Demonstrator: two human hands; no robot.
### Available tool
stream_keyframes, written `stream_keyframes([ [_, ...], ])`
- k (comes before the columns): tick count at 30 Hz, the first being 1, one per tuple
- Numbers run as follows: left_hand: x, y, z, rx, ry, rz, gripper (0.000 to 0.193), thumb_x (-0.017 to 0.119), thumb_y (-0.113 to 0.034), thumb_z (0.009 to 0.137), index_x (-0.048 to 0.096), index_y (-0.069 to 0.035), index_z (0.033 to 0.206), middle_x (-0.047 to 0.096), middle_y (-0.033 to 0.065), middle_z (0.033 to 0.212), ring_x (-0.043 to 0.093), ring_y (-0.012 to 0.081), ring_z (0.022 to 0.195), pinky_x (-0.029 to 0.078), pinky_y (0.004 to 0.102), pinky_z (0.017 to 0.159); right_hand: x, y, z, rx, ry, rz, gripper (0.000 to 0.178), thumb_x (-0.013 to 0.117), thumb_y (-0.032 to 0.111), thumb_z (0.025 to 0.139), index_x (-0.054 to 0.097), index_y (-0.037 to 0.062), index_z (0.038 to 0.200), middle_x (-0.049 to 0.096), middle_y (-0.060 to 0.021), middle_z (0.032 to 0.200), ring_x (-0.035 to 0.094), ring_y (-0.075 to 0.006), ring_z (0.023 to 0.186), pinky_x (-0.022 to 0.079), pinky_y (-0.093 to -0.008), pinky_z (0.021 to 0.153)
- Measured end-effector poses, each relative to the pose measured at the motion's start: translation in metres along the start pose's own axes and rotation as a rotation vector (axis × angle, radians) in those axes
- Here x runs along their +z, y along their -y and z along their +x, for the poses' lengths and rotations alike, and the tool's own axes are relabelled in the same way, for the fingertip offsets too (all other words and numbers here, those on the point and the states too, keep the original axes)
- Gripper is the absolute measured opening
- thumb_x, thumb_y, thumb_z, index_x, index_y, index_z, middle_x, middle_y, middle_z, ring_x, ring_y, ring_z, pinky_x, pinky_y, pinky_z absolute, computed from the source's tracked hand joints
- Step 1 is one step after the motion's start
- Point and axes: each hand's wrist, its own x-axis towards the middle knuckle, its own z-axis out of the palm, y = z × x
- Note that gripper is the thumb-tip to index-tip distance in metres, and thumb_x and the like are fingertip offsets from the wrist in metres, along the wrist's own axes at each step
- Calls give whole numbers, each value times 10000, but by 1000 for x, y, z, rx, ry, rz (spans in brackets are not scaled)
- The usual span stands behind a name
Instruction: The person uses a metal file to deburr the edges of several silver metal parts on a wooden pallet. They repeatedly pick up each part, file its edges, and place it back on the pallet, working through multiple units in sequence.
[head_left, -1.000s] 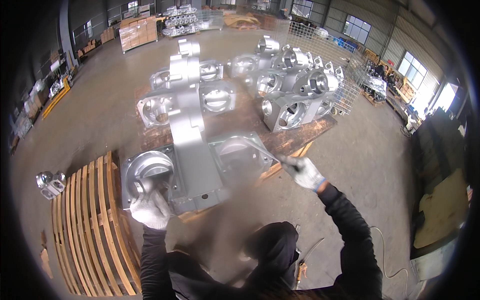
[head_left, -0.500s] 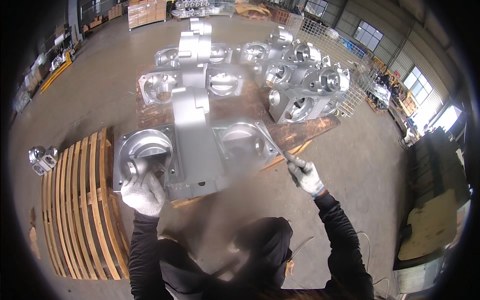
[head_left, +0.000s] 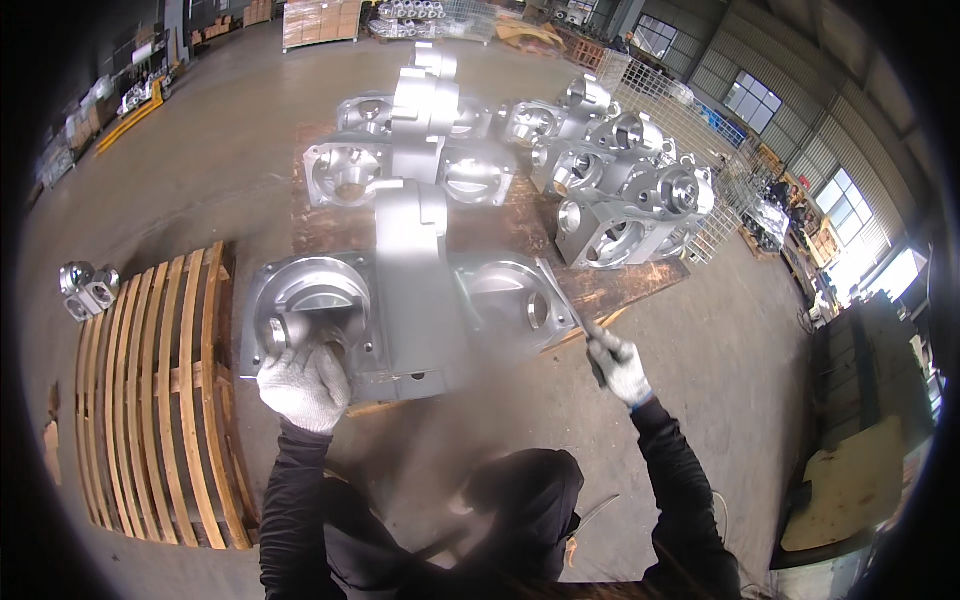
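Note:
A large silver-grey metal casting (head_left: 412, 290) lies in front of me, with a round-bored square flange on each side and a raised neck in the middle. My left hand (head_left: 305, 388), in a white knit glove, grips the near edge of its left flange. Its fingertips reach in by the bore and are partly hidden. In my gloved right hand (head_left: 618, 368) is a long, thin, flat tool that looks like a file (head_left: 563, 296). Its blade lies along the outer right edge of the right flange, apparently touching it. A dark handle shows beneath the fingers.
Several similar castings (head_left: 345, 172) stand farther back on a brown wooden board (head_left: 525, 215). To the left is a slatted wooden pallet (head_left: 170, 400), with a small metal casting (head_left: 88, 290) beyond it. A wire mesh cage (head_left: 650, 95) stands behind; a dark cabinet-like object (head_left: 850, 400) is at right.
The whole view has shifted, so the scene sits farther right. Both hands keep nearly the same places on the casting, and the file still lies along the right flange's edge.

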Motion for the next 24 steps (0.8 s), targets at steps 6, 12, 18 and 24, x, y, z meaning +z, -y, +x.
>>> stream_keyframes([
  [6,-11,-3,19,38,-8,-53,156,613,-114,894,759,-68,862,737,94,768,706,286,659,531,379,638,15,16,116,-208,-13,187,440,642,96,1069,595,22,1501,723,16,1063,592,-31,1012,502,-222,933],
  [12,-12,-7,16,-36,61,-46,183,616,-128,903,754,-27,837,732,145,742,722,324,688,547,408,715,-27,22,35,1,-37,406,434,626,70,1062,604,25,1493,765,-52,1179,671,-87,1000,513,-197,922],
  [18,-10,-5,14,-1,20,-62,177,615,-124,904,747,-42,819,734,128,742,719,318,676,545,407,686,-9,27,76,-375,-107,-775,381,621,112,1065,648,17,1433,760,-170,1272,711,-165,1120,547,-330,1002],
  [24,-11,-3,17,8,16,-78,220,580,-156,933,747,-92,803,681,88,673,652,295,591,485,397,600,12,123,98,-228,87,-1173,418,652,294,1044,682,116,1422,779,-189,1185,755,-252,1035,569,-359,940],
])
